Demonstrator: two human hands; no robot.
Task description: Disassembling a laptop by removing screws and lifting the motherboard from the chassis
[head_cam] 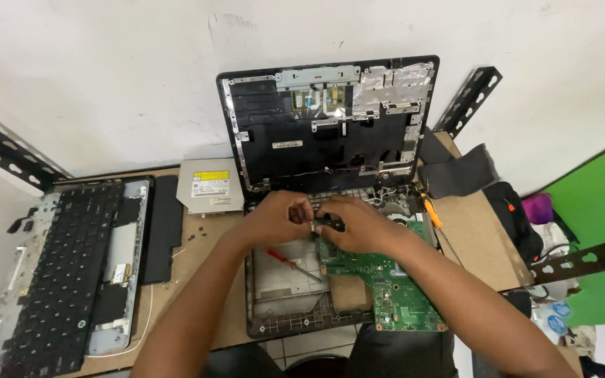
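An opened laptop base (285,311) lies in front of me, with a green circuit board (386,280) in its right half. The stripped lid shell (327,122) stands upright against the wall. My left hand (278,217) and my right hand (355,220) meet over the top edge of the board, near the hinge. Both pinch a small metal part (313,225) between their fingertips. A red-handled screwdriver (290,262) rests inside the base, just below my left hand.
A removed keyboard with its palm-rest frame (71,269) lies at the left. A silver optical drive (210,185) sits beside the laptop. An orange-handled tool (430,210) and black cloth (460,171) lie at the right. Slotted metal brackets (467,98) lean on the wall.
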